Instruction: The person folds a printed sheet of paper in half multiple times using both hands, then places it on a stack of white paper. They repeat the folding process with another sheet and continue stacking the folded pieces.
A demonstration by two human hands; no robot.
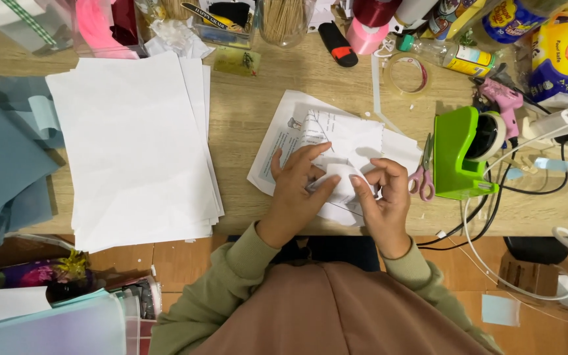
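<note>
Fingers of left hand and right hand closed on small folded white paper, pinching its edges from both sides, above printed sheets near front edge of wooden surface. Just right: pink-handled scissors, green tape dispenser. Left: big stack of white paper, overhanging front edge. Narrow free room between.
</note>
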